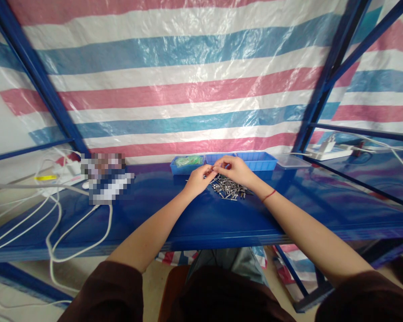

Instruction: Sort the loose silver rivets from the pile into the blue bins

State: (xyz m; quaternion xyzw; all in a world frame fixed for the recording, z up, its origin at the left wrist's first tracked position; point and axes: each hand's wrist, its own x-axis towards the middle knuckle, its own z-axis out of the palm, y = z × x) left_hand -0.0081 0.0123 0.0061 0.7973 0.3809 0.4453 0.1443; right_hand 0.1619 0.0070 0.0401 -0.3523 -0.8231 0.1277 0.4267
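Observation:
My left hand (199,180) and my right hand (235,171) meet over the table, fingertips touching. Both are closed in a pinch. Whatever lies between the fingertips is too small and hidden to name. Just below and behind them spreads a loose pile of small, thin silvery metal pins (231,189), partly covered by my right hand. Behind the hands stands a blue plastic tray (272,163) with compartments. Its left compartment holds clear bags with something green (189,161); my right hand hides part of the middle one.
The blue metal table (147,214) has frame posts on both sides. A flat clear plastic lid (294,161) lies right of the tray. White cables (109,223) and a power strip (67,176) are left, near a pixelated object (107,179). Another power strip (332,153) sits right.

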